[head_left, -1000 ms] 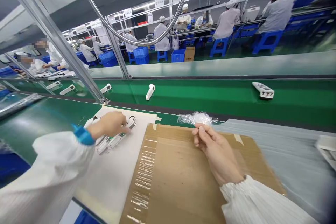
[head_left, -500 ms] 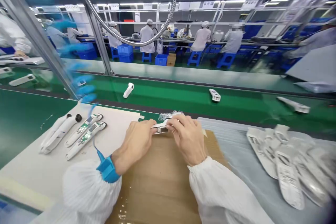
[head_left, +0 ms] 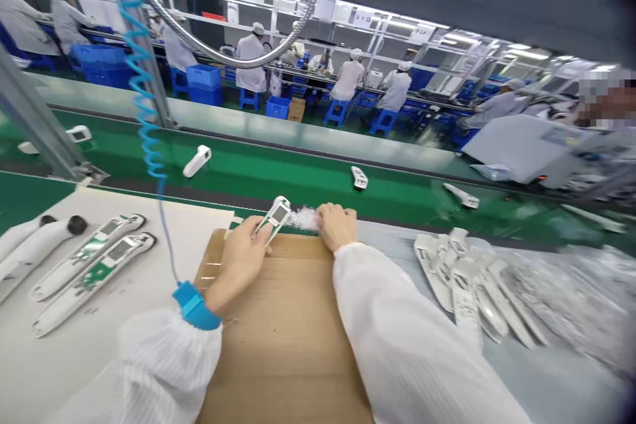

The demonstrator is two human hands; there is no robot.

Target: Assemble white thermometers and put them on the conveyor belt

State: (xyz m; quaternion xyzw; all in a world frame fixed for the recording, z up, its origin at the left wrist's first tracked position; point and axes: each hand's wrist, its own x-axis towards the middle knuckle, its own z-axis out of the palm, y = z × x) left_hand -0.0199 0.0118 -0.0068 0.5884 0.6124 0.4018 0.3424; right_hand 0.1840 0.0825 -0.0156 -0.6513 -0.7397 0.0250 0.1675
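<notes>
My left hand [head_left: 241,258] is closed on a small white thermometer part [head_left: 274,217] with a display window, tilted up above the far edge of a brown cardboard sheet [head_left: 278,338]. My right hand [head_left: 338,225] rests with curled fingers on a crumpled wad of clear plastic film [head_left: 304,217] just right of that part. A blue wrist strap [head_left: 195,306] with a coiled blue cord [head_left: 144,106] sits on my left wrist.
Two open white housings with green boards [head_left: 87,265] and other white shells lie on white paper at left. A pile of white covers [head_left: 472,278] sits on grey foam at right. Thermometers [head_left: 197,161] ride the green conveyor. Other workers sit beyond.
My left hand took a white part from the paper at left and brought it to the cardboard's far edge. My right hand let go of it and moved onto the plastic film.
</notes>
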